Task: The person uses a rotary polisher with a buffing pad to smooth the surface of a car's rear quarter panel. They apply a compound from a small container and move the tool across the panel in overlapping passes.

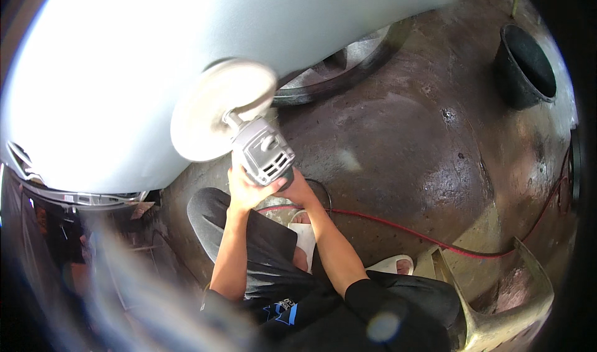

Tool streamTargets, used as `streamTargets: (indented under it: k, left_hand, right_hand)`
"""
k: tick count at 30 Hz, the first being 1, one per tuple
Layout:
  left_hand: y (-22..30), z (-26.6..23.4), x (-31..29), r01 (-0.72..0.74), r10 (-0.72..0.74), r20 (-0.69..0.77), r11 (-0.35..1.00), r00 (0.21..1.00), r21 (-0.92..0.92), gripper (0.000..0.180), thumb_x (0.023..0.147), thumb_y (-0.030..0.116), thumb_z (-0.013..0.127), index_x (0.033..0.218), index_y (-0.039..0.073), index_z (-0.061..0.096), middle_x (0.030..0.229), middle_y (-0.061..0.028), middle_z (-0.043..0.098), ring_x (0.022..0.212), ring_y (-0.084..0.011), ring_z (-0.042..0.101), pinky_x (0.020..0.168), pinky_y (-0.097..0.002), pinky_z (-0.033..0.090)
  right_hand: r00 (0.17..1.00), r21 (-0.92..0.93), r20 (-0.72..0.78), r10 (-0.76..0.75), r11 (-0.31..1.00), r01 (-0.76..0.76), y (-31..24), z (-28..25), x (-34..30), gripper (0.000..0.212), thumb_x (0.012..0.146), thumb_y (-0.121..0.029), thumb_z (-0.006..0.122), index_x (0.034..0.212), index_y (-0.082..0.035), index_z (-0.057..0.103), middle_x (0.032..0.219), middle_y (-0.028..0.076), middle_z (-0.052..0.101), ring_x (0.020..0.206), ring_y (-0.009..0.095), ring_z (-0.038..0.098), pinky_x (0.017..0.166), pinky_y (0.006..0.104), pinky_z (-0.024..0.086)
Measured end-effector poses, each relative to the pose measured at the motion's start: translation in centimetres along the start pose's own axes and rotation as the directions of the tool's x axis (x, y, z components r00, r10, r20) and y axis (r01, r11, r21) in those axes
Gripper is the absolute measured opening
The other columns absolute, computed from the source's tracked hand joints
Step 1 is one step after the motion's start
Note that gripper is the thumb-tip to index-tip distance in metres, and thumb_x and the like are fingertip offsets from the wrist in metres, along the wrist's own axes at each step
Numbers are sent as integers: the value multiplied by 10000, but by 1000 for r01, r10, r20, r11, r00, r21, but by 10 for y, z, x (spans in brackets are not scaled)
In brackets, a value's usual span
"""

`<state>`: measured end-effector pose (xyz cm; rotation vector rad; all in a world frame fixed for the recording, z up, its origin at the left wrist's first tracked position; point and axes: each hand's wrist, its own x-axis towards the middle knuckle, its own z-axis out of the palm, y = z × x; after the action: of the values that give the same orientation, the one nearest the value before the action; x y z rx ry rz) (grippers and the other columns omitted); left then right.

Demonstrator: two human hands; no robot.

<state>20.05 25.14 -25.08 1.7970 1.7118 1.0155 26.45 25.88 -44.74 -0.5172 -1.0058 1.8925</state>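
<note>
My hands hold an electric polisher (264, 150) with a grey vented body and a large pale round pad (208, 119). The pad is blurred and lies against, or very close to, the shiny pale car body panel (143, 60). My left hand (247, 189) is wrapped round the left side and underside of the tool. On the right, my right hand (298, 189) closes round the dark rear part; its fingers are partly hidden behind the body.
A car wheel (339, 72) shows under the panel. A red hose or cable (429, 243) runs across the wet-looking dark floor (392, 147). At the far right stands a black bucket (507, 72). A yellowish plastic chair or stool (541, 293) is at the lower right, near my sandalled feet.
</note>
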Motion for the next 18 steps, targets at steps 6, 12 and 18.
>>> streamTargets:
  k: [6,12,18]
  left_hand:
    - [19,22,27,29,-33,32,993,999,116,971,597,296,936,1380,2,442,1158,-183,701,1053,-297,710,937,-406,562]
    - [100,134,126,-214,139,243,923,960,319,919,600,564,840,1272,41,496,993,-209,722,919,-410,702,798,-454,554]
    - [164,229,196,-267,76,400,853,913,448,959,607,623,789,1329,71,484,925,-209,729,906,-389,712,820,-467,555]
  right_hand:
    - [998,-28,-42,-52,998,51,0,-35,8,916,592,-200,957,1362,-15,497,1274,123,622,1160,212,590,1010,371,469]
    - [938,197,-300,-171,951,237,-82,-103,9,807,664,-82,900,1356,13,497,1273,67,620,1181,180,567,1034,355,441]
    - [909,401,-392,-143,863,309,-141,-184,13,650,729,3,784,1333,-4,543,1227,83,653,1123,221,626,969,371,486]
